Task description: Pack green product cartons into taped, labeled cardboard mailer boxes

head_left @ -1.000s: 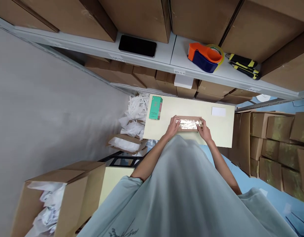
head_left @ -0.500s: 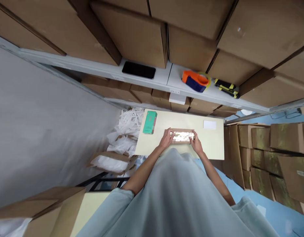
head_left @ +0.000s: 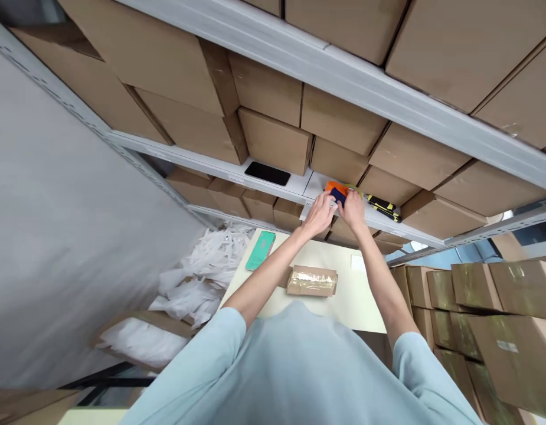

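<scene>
Shelving [head_left: 273, 177] packed with brown cartons fills the top of the view, and below it sits the pale table [head_left: 365, 301]. On that table, right in front of the person, lies a small taped cardboard box [head_left: 312, 281], with a green packet [head_left: 260, 250] off toward its left edge and a white card [head_left: 357, 262] toward the right. Up on the shelf, a black phone [head_left: 267, 173] lies flat, and yellow-and-black tools [head_left: 383, 208] rest further right. Between them is the orange and blue tape dispenser [head_left: 337, 190], and both arms are stretched up to it: the left hand [head_left: 319, 213] touches its near side, fingers partly curled, while the right hand [head_left: 353, 210] closes round its blue handle.
</scene>
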Available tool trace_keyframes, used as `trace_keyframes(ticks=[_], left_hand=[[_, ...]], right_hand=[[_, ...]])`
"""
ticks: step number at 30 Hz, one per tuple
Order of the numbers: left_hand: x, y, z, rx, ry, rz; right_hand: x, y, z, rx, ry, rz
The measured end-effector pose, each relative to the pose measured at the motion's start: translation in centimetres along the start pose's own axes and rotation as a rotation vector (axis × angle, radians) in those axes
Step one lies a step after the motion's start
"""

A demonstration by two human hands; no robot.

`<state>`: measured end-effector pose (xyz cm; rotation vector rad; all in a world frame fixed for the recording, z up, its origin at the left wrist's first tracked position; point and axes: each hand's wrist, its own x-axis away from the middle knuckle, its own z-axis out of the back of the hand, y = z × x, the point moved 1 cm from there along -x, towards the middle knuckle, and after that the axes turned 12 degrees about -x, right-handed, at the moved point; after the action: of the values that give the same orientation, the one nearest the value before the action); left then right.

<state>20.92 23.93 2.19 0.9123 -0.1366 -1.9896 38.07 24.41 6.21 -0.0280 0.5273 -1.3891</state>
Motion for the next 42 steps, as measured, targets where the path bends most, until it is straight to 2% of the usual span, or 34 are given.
trace_keyframes(ticks=[3,6,8,11,13,15,17,19,22,26,31,36,39,42], left_hand=[[-0.7,0.8,0.6,0.011,0.031,0.004],[1.2,0.8,0.3,0.051,0.02,0.047],[2.7,0.8,0.0,0.088,-0.003,0.094],[5.2,1.0,-0.1,0.163,-0.01,0.198],[7.4,1.5,0.1,0.243,0.027,0.271],[10.3,2.3,0.6,0.339,0.08,0.309],[13.5,3.5,1.4,0.416,0.137,0.322],[16.6,4.6,2.4,0.452,0.185,0.349],[20.3,5.9,3.8,0.463,0.214,0.43],[23.2,6.5,5.5,0.423,0.201,0.468],[24.7,6.3,7.5,0.351,0.164,0.395],[25.0,5.6,9.8,0.307,0.111,0.318],[23.7,5.0,12.1,0.352,0.133,0.361],[21.2,4.2,14.6,0.365,0.139,0.392]], right_hand=[[-1.7,-0.9,-0.1,0.096,-0.145,-0.07],[-2.2,-0.9,-0.1,0.09,-0.229,-0.098],[-2.2,-0.6,0.3,0.063,-0.231,-0.098],[-0.6,-0.2,0.3,-0.101,-0.123,-0.068],[2.2,-0.2,-0.3,-0.342,-0.02,-0.073],[6.5,-0.8,-1.4,-0.654,0.066,-0.091],[11.4,-2.0,-2.6,-0.95,0.111,-0.118],[15.8,-3.9,-3.5,-1.15,0.107,-0.161],[20.4,-6.8,-4.2,-1.266,0.063,-0.243],[23.3,-9.5,-4.4,-1.283,0.028,-0.271],[24.7,-11.6,-4.3,-1.372,-0.015,-0.289],[25.0,-12.1,-4.5,-1.425,-0.088,-0.34],[25.4,-11.7,-4.3,-1.323,-0.114,-0.275],[26.1,-11.3,-3.8,-1.222,-0.168,-0.201]])
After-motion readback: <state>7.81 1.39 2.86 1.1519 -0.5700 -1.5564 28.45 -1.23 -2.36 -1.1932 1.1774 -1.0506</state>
